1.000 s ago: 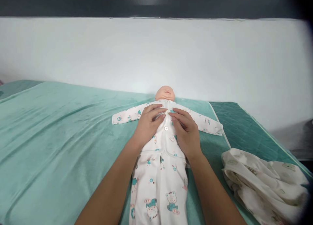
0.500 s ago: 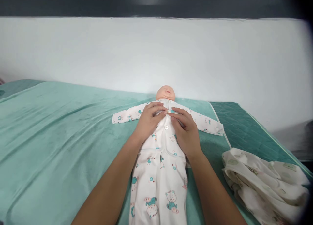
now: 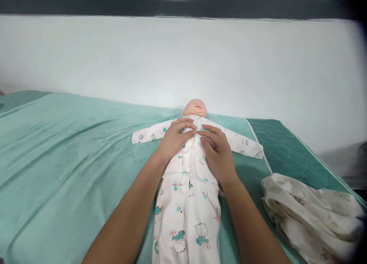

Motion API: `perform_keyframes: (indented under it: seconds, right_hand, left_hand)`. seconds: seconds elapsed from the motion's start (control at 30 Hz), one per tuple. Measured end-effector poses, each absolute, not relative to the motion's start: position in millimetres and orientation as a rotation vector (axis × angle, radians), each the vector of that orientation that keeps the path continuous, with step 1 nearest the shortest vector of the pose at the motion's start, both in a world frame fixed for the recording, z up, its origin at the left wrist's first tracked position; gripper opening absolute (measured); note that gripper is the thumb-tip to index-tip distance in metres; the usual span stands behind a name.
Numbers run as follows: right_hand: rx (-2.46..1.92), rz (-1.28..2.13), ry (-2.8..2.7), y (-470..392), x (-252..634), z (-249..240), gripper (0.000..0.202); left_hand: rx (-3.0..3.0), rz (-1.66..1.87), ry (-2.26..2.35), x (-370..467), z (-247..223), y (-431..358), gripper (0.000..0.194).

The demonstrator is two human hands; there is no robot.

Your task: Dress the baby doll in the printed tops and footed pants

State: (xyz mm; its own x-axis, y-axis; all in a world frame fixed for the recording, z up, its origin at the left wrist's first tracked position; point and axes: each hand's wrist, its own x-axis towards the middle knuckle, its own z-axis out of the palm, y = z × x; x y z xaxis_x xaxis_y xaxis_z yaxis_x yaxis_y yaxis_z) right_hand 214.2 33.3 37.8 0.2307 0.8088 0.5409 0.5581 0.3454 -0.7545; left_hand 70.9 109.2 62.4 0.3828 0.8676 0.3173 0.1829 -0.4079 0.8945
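Note:
A baby doll (image 3: 195, 108) lies on its back, head toward the wall, its arms stretched out sideways. It wears a white printed baby shirt (image 3: 183, 166) and matching trousers (image 3: 189, 206). My left hand (image 3: 175, 138) rests on the upper chest, thumb and fingertips closed on the shirt's front edge. Opposite it, my right hand (image 3: 220, 151) has its fingertips closed on the same front opening. The fingertips of both hands nearly meet, and the bit of cloth between them is mostly hidden. Just below them a round button (image 3: 196, 149) shows on the shirt front.
A crumpled white printed cloth (image 3: 309, 214) lies at the right. Under everything spreads a light green blanket (image 3: 71, 153) with soft folds, over a darker green quilted cover (image 3: 266, 137). The white wall (image 3: 183, 61) rises behind the doll's head.
The view has shifted very slightly. Both hands stay at the same spot on the shirt front, with only tiny finger movement.

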Motion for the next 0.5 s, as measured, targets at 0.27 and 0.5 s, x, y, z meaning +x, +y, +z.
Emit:
perform_keyframes:
  seconds: [0.27,0.5]
  right_hand:
    - [-1.307,0.230,-1.391,34.6,213.8,35.1,0.021]
    - [-1.347,0.181,-1.431,33.0,213.5,35.7,0.025]
  left_hand:
    - [1.786,1.059,0.932,70.9,60.6,106.4,0.012]
    - [1.716,1.031,0.860,70.1,61.8,109.3,0.012]
